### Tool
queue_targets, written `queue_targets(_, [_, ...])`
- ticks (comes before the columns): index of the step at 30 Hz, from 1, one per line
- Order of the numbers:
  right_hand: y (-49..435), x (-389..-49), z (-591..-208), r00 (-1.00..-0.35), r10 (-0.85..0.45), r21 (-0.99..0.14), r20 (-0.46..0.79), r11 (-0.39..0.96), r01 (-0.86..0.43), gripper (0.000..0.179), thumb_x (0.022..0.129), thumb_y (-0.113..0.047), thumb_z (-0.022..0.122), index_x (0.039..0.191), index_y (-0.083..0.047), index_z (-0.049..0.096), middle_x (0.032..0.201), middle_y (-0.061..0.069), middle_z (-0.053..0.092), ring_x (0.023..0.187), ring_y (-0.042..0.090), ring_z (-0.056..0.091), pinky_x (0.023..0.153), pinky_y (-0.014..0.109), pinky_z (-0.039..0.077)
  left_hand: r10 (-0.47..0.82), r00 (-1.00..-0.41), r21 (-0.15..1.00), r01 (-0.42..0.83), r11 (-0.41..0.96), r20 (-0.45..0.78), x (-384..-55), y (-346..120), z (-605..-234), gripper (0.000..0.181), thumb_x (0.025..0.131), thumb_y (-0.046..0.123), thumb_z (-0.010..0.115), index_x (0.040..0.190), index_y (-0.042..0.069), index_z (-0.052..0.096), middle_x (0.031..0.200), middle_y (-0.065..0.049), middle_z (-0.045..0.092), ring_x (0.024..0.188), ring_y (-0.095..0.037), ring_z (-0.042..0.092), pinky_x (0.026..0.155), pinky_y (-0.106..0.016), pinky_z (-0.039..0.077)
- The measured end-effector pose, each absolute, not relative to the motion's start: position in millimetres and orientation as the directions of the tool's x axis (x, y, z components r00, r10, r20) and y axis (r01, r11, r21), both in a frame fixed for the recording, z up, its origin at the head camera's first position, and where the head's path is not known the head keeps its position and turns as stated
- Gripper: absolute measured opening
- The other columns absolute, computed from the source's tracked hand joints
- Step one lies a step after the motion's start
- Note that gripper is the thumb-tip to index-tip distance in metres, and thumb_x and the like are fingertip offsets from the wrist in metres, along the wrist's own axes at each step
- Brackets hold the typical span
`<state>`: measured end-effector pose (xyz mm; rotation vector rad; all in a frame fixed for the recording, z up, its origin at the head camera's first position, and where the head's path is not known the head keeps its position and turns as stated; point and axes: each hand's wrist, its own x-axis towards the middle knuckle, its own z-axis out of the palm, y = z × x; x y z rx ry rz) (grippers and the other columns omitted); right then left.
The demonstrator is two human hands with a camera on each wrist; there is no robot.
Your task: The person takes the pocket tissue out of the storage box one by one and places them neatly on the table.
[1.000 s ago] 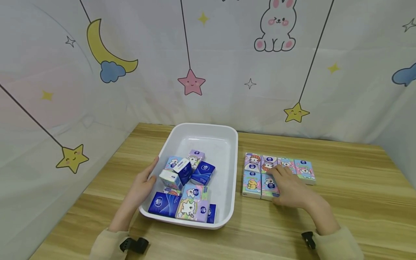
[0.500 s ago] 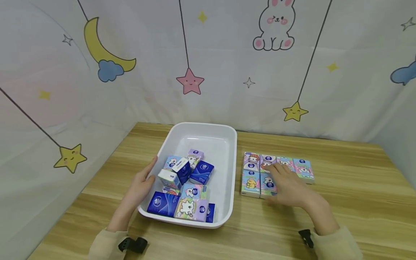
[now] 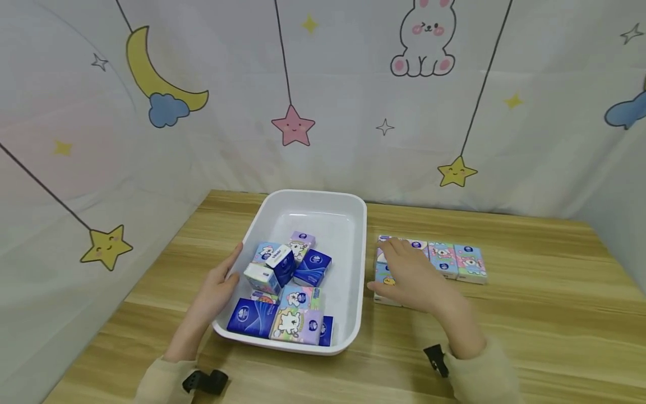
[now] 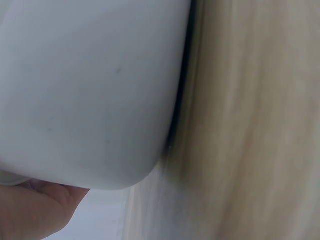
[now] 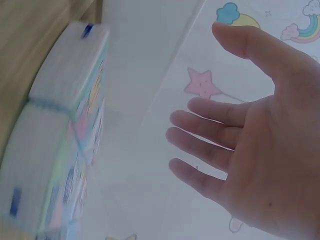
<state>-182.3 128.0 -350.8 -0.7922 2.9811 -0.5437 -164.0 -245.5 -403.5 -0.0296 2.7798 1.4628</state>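
My left hand (image 3: 214,292) grips the left rim of a white plastic tray (image 3: 348,202); its fingers are mostly hidden in the left wrist view, beside the tray's outer wall (image 4: 95,95). Several tissue packs lie jumbled inside, among them a dark blue pack (image 3: 252,318) and a lilac pack (image 3: 296,325). Above a flat block of cartoon-printed tissue packs (image 3: 470,262) on the right hovers my right hand (image 3: 416,278), fingers spread and holding nothing. It hides part of the block. In the right wrist view, the white pack sides (image 5: 37,145) stand apart from the fingers.
Everything stands on a wood-grain table (image 3: 550,314). Behind it hangs a white curtain (image 3: 343,67) printed with stars and a rabbit; the cloth also closes off the left and right sides. A dark strap (image 3: 207,382) shows at the left cuff.
My right hand has moved left and lifted off the packs, from the near middle pack to over the left end of the block. My left hand stays on the tray.
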Motion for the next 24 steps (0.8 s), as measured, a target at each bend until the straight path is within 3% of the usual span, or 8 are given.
queue_targets(8, [99.9, -187.0, -355.4, -0.86, -0.496, -0.369, 0.118, 0.782, -0.502, 0.074, 0.082, -0.04, 0.071, 0.138, 0.0, 0.044, 0.137, 0.018, 0.052, 0.126, 0.035, 0.051, 0.107, 0.052, 0.044, -0.019, -1.0, 0.831, -0.022, 0.556, -0.014, -163.8, -244.3, -403.9, 0.06, 0.096, 0.002, 0.035, 0.153, 0.013, 0.023, 0.159, -0.016, 0.021, 0.145, -0.041, 0.021, 0.117, -0.059, 0.021])
queue_targets(19, [74.6, -191.7, -365.8, -0.875, -0.477, -0.411, 0.08, 0.784, -0.465, 0.079, 0.083, -0.042, 0.07, 0.143, -0.002, 0.039, 0.145, 0.018, 0.045, 0.137, 0.034, 0.04, 0.116, 0.052, 0.032, -0.018, -1.0, 0.824, -0.021, 0.566, -0.013, -162.8, -244.5, -402.1, 0.06, 0.095, 0.001, 0.036, 0.153, 0.012, 0.023, 0.158, -0.017, 0.021, 0.145, -0.041, 0.02, 0.118, -0.058, 0.02])
queue_targets(24, [66.7, -194.5, -372.9, -0.863, -0.5, -0.425, 0.078, 0.766, -0.482, 0.078, 0.085, -0.039, 0.069, 0.146, -0.005, 0.035, 0.147, 0.015, 0.044, 0.138, 0.032, 0.04, 0.117, 0.047, 0.034, -0.014, -1.0, 0.825, -0.018, 0.565, -0.012, -162.7, -243.6, -401.2, 0.06, 0.096, 0.001, 0.037, 0.153, 0.012, 0.023, 0.159, -0.017, 0.021, 0.145, -0.042, 0.02, 0.118, -0.058, 0.02])
